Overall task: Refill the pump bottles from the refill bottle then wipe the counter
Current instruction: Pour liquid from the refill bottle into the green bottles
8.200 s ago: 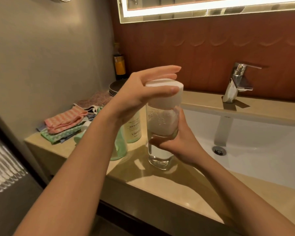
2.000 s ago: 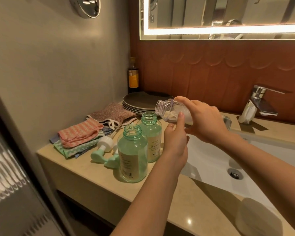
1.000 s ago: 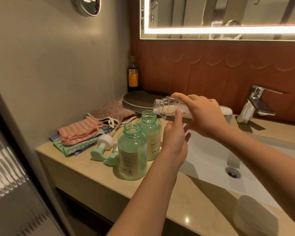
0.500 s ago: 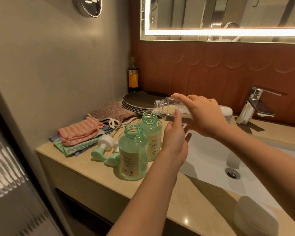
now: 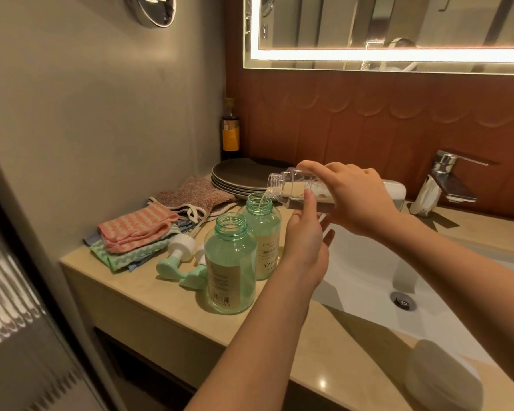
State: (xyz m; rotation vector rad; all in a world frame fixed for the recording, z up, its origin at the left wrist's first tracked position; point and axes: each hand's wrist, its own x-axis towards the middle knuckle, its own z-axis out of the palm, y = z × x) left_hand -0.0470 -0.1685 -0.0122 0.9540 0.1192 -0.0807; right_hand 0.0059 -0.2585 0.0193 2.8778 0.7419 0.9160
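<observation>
the right hand is at centre right of the frame. its grip is clamped around the body of the clear plastic refill bottle. the refill bottle is tipped nearly horizontal, with its open threaded mouth pointing toward frame left, directly above the open neck of the rear green translucent pump bottle. a thin stream of liquid runs from the mouth into that neck. the rear bottle stands upright at frame centre on the beige stone desk.

the left hand is raised just right of the rear bottle. its grip is apart, fingers straight and pointing up, holding nothing. the index fingertip overlaps the refill bottle; contact cannot be confirmed.

the front green translucent pump bottle stands upright and uncapped, just beside the rear one, lower in the frame. two white-and-green pump heads lie on their sides on the desk to its left. folded pink, green and blue cloths are stacked at frame left, with a brown woven cloth above them. a stack of grey plates sits in the corner. the white sink basin and chrome tap occupy frame right.
</observation>
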